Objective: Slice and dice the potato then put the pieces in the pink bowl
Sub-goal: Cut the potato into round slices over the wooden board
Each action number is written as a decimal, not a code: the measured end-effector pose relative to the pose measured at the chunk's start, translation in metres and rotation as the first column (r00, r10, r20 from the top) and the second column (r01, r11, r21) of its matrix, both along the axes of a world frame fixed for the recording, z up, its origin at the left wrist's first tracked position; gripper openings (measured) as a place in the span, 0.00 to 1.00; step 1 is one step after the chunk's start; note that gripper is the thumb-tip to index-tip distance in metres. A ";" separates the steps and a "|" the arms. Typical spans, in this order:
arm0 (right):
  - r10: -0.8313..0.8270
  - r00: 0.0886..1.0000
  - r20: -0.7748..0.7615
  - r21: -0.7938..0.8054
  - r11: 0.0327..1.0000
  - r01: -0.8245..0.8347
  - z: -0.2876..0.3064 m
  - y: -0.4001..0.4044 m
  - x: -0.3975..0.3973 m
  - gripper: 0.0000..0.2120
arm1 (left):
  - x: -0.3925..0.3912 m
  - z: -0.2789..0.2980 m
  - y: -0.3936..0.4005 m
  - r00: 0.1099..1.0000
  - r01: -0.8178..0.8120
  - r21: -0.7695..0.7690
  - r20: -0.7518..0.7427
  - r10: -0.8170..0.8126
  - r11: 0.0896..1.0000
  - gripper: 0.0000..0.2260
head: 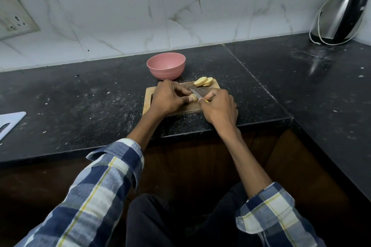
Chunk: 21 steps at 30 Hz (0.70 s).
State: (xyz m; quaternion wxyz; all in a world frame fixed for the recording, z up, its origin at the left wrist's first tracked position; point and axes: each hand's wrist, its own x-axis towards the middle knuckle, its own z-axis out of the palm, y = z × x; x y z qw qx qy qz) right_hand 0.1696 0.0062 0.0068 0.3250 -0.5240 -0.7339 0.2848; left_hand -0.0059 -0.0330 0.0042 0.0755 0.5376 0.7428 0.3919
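Observation:
A small wooden cutting board (149, 94) lies on the black counter. My left hand (169, 97) holds the remaining piece of potato (193, 98) on the board, with fingers curled over it. My right hand (219, 107) grips a knife by its yellow handle, and the blade (197, 92) rests against the cut end of the potato. Several round potato slices (203, 82) lie stacked at the board's far right corner. The pink bowl (166, 65) stands just behind the board, and nothing shows inside it.
A steel electric kettle (342, 13) with its cord stands at the back right corner. A white cutting board (9, 123) lies at the left edge of the counter. The tiled wall holds a socket plate (15, 19) at the left.

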 end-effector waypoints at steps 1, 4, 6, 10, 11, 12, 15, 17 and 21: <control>-0.006 1.000 0.007 0.010 1.000 0.006 0.001 -0.001 -0.001 0.06 | 0.000 0.000 0.000 1.000 -0.004 0.002 -0.009 0.004 1.000 0.09; -0.023 0.999 0.022 0.070 0.997 0.022 0.003 -0.004 -0.007 0.08 | 0.001 0.000 0.001 0.999 -0.008 0.013 -0.030 0.009 1.000 0.08; -0.022 1.000 0.015 0.079 0.997 0.021 0.002 -0.005 -0.009 0.09 | 0.002 0.001 0.001 0.998 -0.023 0.019 -0.061 0.024 1.000 0.08; -0.025 0.999 -0.020 0.028 0.999 0.025 -0.006 -0.006 -0.008 0.08 | 0.006 0.001 0.002 0.992 -0.039 0.004 -0.119 0.039 0.999 0.07; -0.030 0.999 -0.030 0.015 0.999 0.030 -0.007 -0.005 -0.008 0.09 | 0.006 0.001 0.001 0.991 -0.039 0.003 -0.127 0.039 0.999 0.07; -0.035 0.999 -0.040 0.005 0.999 0.036 -0.008 -0.005 -0.010 0.09 | 0.006 0.001 0.002 0.991 -0.035 0.003 -0.130 0.035 0.999 0.07; -0.036 0.997 -0.063 -0.034 0.999 0.034 -0.003 -0.005 -0.017 0.09 | 0.007 0.002 0.001 0.990 -0.031 0.007 -0.138 0.031 1.000 0.07; -0.032 0.997 -0.072 -0.072 0.997 0.027 -0.001 -0.004 -0.019 0.11 | 0.007 0.004 0.001 0.987 -0.029 0.009 -0.157 0.030 1.000 0.06; -0.032 0.996 -0.077 -0.058 0.998 0.028 -0.003 -0.010 -0.017 0.10 | 0.010 0.005 0.002 0.983 -0.065 0.004 -0.172 0.064 0.998 0.06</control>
